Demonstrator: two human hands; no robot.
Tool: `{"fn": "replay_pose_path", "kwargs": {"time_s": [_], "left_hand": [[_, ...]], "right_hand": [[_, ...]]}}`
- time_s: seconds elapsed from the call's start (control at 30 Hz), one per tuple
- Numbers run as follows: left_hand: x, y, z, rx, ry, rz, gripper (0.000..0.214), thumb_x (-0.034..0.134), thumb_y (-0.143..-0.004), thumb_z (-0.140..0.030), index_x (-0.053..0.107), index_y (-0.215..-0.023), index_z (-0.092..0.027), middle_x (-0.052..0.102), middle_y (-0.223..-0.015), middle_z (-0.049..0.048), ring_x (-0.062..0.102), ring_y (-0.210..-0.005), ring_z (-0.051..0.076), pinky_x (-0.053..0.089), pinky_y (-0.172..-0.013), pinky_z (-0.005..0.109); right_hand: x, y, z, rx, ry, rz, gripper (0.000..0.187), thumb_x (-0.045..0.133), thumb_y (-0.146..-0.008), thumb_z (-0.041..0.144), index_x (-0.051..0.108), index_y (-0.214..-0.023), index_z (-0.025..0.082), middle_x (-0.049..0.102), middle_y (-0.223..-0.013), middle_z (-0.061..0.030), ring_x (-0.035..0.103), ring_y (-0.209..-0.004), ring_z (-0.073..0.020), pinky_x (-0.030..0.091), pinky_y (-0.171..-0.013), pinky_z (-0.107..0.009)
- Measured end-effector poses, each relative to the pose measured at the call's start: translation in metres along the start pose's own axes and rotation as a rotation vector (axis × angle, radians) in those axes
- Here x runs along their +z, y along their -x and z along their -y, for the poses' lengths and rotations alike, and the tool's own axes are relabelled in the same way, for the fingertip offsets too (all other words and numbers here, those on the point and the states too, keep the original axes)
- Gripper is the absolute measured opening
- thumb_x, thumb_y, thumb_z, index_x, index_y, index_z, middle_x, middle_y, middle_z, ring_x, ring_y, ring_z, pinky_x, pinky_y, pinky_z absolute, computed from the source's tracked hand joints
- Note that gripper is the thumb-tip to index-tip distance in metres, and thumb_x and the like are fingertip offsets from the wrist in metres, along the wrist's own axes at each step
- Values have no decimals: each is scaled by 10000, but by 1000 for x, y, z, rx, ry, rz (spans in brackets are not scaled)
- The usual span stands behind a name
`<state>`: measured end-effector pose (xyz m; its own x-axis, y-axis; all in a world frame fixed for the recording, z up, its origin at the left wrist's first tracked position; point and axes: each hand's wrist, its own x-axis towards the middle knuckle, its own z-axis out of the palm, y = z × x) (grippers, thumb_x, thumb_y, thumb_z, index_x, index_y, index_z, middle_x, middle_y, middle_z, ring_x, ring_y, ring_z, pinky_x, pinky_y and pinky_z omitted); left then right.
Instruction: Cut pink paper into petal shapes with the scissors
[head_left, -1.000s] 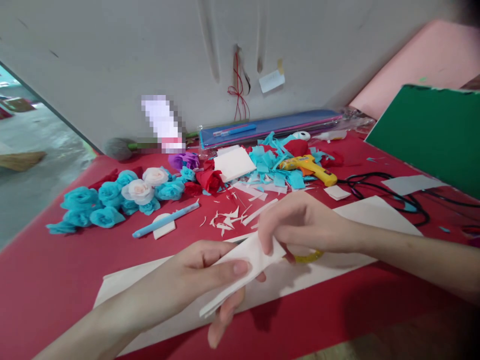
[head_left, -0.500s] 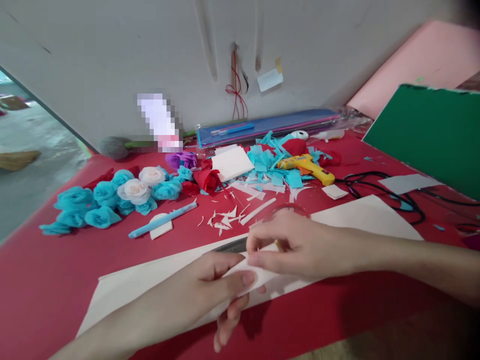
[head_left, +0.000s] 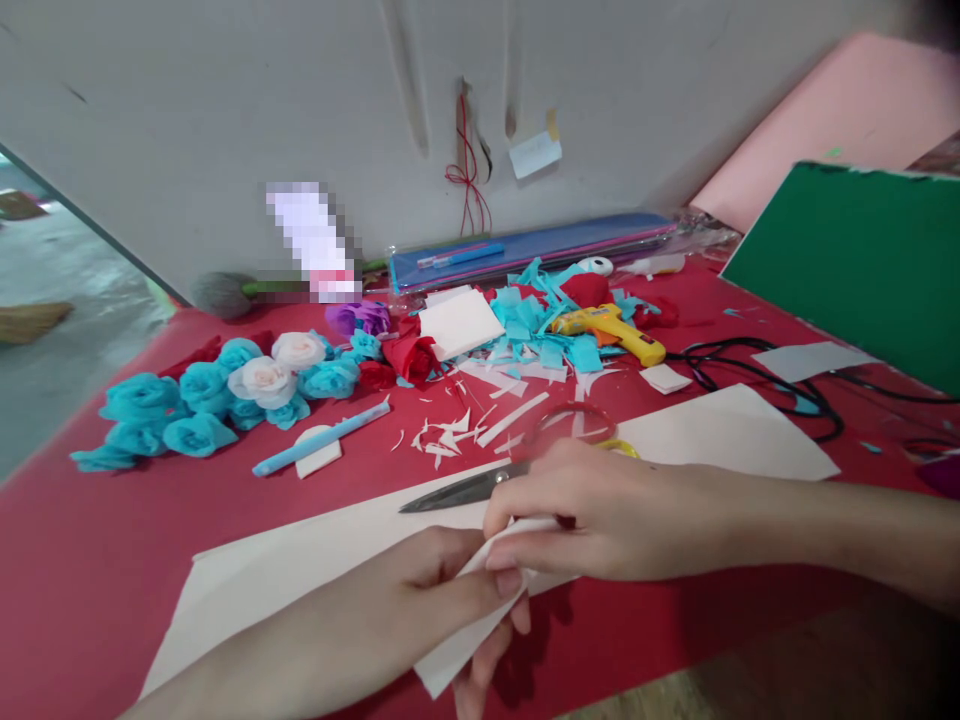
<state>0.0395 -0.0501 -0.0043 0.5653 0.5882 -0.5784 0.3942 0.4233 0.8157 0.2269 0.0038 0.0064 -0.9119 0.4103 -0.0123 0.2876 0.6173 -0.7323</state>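
Near the front edge of the red table, a folded piece of white paper (head_left: pixel 466 640) is pinched between both hands. My left hand (head_left: pixel 442 590) grips it with the thumb on top and the fingers underneath. Opposite, my right hand (head_left: pixel 559 520) pinches its upper edge between thumb and fingers. Just behind my hands lies a pair of scissors (head_left: pixel 457 492), its dark blades pointing left and its handles partly hidden by my right hand. Beneath the scissors and hands stretches a long white sheet (head_left: pixel 300 555).
Blue and white paper roses (head_left: pixel 206 388) lie at the left, behind a light blue pen (head_left: pixel 322 438). White scraps (head_left: pixel 442 437), a stack of white squares (head_left: pixel 461 325) and a yellow glue gun (head_left: pixel 611 330) with a black cord occupy the middle. A green board (head_left: pixel 862 270) leans at the right.
My hands have moved slightly down, and the paper's lower corner now shows below my left thumb. More of the scissors is uncovered behind my right hand.
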Motion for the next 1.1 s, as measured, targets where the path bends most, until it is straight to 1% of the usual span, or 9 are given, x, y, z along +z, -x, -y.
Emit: {"fn": "replay_pose_path", "kwargs": {"time_s": [0.13, 0.3, 0.37, 0.47, 0.6, 0.7, 0.83, 0.97, 1.1], "left_hand": [[0, -2, 7, 25, -15, -7, 269, 432, -849, -424, 548, -745, -205, 592, -554, -60, 572, -557, 117, 450, -722, 236], [1, -1, 4, -11, -6, -20, 307, 422, -851, -436, 561, -722, -195, 604, -529, -48, 576, -574, 113, 442, -649, 208], [3, 1, -1, -22, 82, 33, 325, 429, -846, -447, 578, -725, -184, 623, -549, -32, 571, -517, 109, 448, -587, 212], [4, -1, -4, 47, 232, 136, 377, 418, -858, -434, 596, -677, -155, 630, -533, 0, 557, -437, 103, 444, -514, 214], [3, -5, -3, 98, 378, 209, 414, 401, -875, -405, 615, -653, -129, 655, -536, 44, 581, -416, 116, 440, -455, 213], [2, -5, -5, 121, 426, 222, 445, 345, -908, -324, 649, -677, -97, 693, -604, 104, 635, -488, 145, 460, -453, 217], [1, -3, -10, 144, 459, 193, 425, 328, -914, -241, 664, -709, -81, 717, -665, 134, 669, -533, 167, 481, -454, 216], [3, -6, -12, 152, 534, 91, 369, 380, -897, -231, 653, -690, -92, 725, -663, 117, 678, -561, 166, 502, -478, 212], [4, -9, -14, 151, 550, -9, 382, 392, -897, -228, 650, -649, -94, 724, -638, 108, 661, -520, 135, 496, -489, 192]], "right_hand": [[0, 0, 0, 39, -34, 23, 271, 418, -895, 334, 619, -851, 158, 613, -692, 13, 516, -589, -58, 314, -510, -150], [1, 0, -1, 27, -63, -8, 259, 433, -887, 278, 640, -863, 124, 615, -694, 4, 507, -595, -49, 328, -525, -138], [1, 0, 0, 14, -116, -57, 249, 458, -872, 247, 657, -829, 103, 574, -616, 12, 464, -536, -38, 316, -489, -133], [-1, 0, 2, 59, -209, -125, 204, 517, -828, 208, 681, -780, 98, 481, -512, 32, 403, -467, -34, 288, -428, -139], [-10, 0, 6, 162, -375, -59, 220, 513, -831, 239, 663, -770, 90, 519, -542, 20, 474, -429, -34, 350, -395, -109], [-20, -1, 5, 181, -450, -109, 180, 566, -792, 227, 649, -704, 94, 504, -471, 38, 459, -383, -26, 359, -372, -92], [-32, -3, -3, 160, -500, -201, 154, 605, -760, 217, 645, -668, 100, 521, -432, 43, 469, -375, -25, 376, -379, -87], [-33, -6, -8, 166, -455, -441, 261, 500, -837, 294, 602, -701, 95, 592, -547, -6, 499, -403, -38, 362, -357, -102], [-17, -9, -5, 119, -423, -401, 188, 532, -820, 294, 589, -758, 126, 535, -566, 38, 491, -455, -19, 365, -405, -79]]}}
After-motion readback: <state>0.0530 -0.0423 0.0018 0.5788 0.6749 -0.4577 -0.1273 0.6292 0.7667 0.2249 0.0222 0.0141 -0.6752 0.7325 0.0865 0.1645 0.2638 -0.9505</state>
